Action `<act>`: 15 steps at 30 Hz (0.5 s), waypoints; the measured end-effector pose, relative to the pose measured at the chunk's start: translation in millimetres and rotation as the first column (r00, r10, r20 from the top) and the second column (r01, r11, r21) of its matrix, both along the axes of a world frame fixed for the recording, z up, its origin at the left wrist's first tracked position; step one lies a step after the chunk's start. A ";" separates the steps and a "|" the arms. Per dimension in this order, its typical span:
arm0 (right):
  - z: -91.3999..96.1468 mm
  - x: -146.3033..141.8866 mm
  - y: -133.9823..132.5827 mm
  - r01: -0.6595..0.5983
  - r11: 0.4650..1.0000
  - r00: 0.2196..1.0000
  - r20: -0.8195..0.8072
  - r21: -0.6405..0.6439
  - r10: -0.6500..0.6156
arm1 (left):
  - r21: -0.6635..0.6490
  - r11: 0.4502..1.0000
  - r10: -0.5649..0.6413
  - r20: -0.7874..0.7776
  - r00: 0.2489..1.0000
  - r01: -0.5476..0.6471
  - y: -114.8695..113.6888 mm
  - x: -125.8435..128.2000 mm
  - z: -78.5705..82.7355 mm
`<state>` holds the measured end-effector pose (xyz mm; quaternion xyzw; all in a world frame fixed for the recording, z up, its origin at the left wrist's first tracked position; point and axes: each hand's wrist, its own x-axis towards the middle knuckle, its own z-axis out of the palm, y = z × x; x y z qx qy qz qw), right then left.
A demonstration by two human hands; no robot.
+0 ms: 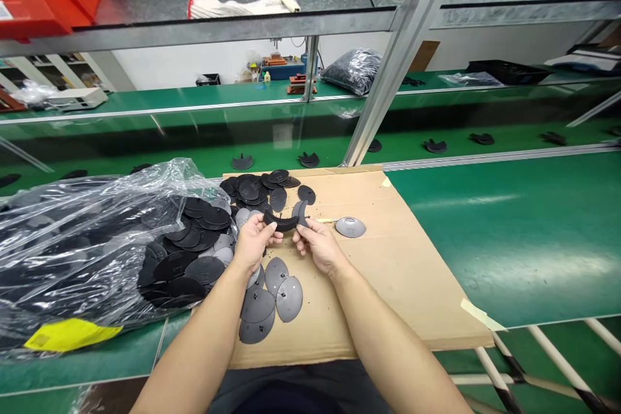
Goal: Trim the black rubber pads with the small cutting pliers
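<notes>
My left hand (253,242) is closed on one end of a curved black plastic piece (282,224). The fingers of my right hand (321,244) are closed at its other end, where a grey curved plastic piece (301,210) stands up against it. Whether the two pieces are joined, I cannot tell. Below my hands, several dark oval plastic discs (290,299) lie on the cardboard sheet (378,291). Right of my right hand is a single grey oval disc (350,227), beside a thin pale stick (327,220). Beyond my hands, black oval discs (249,190) are heaped.
A clear plastic bag (97,239) spills black and grey discs on the left, with a yellow label (72,334). Behind, curved black parts (308,160) sit on a green conveyor belt (272,149). A slanted metal post (388,71) rises past the cardboard. A glove (233,3) lies on the overhead shelf.
</notes>
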<state>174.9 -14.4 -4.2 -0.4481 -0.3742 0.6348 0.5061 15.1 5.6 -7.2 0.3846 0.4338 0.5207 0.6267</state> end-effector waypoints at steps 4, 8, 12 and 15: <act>1.1 -0.6 -0.2 0.000 1.000 1.000 0.004 0.000 0.000 | 0.010 1.000 0.001 -0.019 1.000 -0.001 0.2 -0.9 -0.3; 1.8 -1.4 -1.2 0.004 1.000 1.000 0.002 -0.011 -0.004 | 0.004 1.000 0.001 -0.035 0.999 -0.001 -1.2 -1.2 0.6; 1.0 0.0 -0.2 -0.056 0.998 0.998 -0.016 -0.013 0.056 | 0.015 1.000 0.006 -0.043 0.999 -0.005 0.6 -0.5 -2.2; -1.1 0.2 0.7 -0.127 0.992 0.992 0.012 0.007 0.126 | 0.037 0.999 -0.011 -0.076 0.997 0.013 3.2 -1.2 -6.3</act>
